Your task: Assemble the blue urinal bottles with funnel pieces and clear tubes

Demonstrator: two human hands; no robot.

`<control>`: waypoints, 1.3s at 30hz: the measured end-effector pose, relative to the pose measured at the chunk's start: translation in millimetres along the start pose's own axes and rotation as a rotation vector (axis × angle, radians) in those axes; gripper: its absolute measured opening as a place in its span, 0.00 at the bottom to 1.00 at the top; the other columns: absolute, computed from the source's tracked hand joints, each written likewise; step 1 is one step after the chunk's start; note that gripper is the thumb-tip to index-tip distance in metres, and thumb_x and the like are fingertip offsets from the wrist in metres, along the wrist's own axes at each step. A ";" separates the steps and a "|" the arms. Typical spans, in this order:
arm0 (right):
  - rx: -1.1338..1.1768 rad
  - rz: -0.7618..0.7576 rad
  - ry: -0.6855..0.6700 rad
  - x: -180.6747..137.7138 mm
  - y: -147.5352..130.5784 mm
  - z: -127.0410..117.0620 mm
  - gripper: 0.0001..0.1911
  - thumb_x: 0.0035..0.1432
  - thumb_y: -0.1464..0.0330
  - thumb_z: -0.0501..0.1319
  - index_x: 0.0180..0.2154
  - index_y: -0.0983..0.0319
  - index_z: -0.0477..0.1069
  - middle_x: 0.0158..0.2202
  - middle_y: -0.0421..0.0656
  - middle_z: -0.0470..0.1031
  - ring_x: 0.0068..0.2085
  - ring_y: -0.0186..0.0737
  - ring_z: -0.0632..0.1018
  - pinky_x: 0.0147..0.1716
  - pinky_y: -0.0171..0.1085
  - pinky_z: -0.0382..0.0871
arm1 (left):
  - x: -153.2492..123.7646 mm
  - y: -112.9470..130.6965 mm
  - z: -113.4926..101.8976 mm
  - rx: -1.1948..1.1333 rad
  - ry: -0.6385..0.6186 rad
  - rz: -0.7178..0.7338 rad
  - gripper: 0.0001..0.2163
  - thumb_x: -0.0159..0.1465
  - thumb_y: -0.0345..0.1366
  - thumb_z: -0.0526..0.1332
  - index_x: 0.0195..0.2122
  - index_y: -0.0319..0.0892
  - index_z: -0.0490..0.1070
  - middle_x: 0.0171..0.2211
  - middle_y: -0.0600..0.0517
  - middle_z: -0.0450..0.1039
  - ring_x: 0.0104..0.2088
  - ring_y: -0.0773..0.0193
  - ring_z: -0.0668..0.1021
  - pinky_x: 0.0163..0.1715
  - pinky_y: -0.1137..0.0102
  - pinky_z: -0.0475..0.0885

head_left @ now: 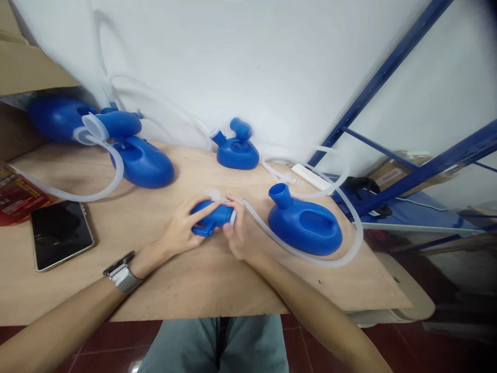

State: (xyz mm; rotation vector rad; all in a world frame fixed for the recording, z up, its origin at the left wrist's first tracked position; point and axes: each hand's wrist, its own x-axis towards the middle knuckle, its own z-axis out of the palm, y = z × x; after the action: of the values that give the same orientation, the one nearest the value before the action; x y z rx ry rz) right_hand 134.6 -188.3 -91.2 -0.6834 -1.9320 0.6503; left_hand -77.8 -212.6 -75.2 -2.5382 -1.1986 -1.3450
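Observation:
Above the front middle of the table, my left hand is wrapped around a blue plastic urinal head, a short hollow piece. My right hand closes on its right end, where a whitish ring shows between the fingers. A clear round cap sticks up behind the piece. Just right of my hands stands a blue urinal bottle with an uncapped neck and a moulded handle. A translucent hose runs from near my right fingertips around that bottle; its exact joint is hidden.
A small blue bottle stands by the wall. More blue bottles with hoses are at left, near a phone, a red package and a cardboard box. A white power strip and blue shelf frame are right.

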 end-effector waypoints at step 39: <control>-0.477 0.017 -0.289 6.8 5.5 -8.0 0.06 0.73 0.67 0.60 0.44 0.60 0.75 0.58 0.51 0.74 0.63 0.50 0.70 0.67 0.54 0.64 | -6.0 -53.5 -10.5 0.442 -0.043 -0.311 0.27 0.65 0.55 0.64 0.61 0.46 0.74 0.59 0.37 0.74 0.58 0.36 0.75 0.59 0.43 0.70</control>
State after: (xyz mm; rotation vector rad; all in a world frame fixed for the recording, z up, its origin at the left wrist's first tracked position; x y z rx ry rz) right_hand 140.2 -178.5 -87.6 -0.9393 -2.3848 0.3050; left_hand -121.3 -182.4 -89.5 -2.1438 -1.7295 -0.9278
